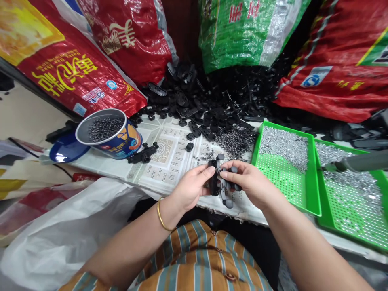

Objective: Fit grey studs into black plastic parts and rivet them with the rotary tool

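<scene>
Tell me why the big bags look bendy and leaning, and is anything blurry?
Head view: the wide lens bends the edges, so the red sack and green tray lean outward; the left hand, right hand and their black parts look sharp; the grey tool at the right edge looks blurred.

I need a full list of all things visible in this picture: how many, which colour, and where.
sacks: four, three red and one green, behind the table
loose parts: big pile, black, back of table
can: one, orange and blue, left on table, holding small dark bits
lid: one, blue, beside the can
trays: two, green, right side, holding silver screws
tool: one, grey, over the right tray
plastic bag: one, white, lower left
held parts: at least two, black and dark grey, between both hands
bangle: one, gold, left wrist
left hand: one, grips held parts
right hand: one, grips held parts
</scene>
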Demonstrator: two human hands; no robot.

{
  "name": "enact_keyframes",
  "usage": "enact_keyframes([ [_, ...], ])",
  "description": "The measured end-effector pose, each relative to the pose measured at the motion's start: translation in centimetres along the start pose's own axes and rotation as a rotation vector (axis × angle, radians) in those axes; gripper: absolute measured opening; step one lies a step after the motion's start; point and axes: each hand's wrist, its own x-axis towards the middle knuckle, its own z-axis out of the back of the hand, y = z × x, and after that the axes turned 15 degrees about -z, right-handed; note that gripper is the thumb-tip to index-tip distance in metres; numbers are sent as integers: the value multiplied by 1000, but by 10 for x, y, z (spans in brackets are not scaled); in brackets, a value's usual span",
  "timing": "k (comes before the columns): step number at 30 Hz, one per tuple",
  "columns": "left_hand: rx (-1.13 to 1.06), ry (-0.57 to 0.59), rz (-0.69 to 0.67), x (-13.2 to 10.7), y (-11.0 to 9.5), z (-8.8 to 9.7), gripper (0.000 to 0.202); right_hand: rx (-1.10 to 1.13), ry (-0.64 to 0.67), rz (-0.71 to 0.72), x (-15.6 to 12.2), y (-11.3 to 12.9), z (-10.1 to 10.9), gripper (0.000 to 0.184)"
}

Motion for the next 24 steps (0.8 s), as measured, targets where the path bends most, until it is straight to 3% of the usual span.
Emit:
enact_keyframes([
  [8, -15, -22, 14, 4, -4, -5, 29, -17, 12, 12, 3, 3, 2, 35],
  [18, -33, -14, -35, 6, -1, -4, 25, -79, -100, 108, 10, -2, -1, 30],
  [24, -130, -41, -38, 5, 1, -3, 23, -76, -103, 144, 13, -5, -4, 28],
])
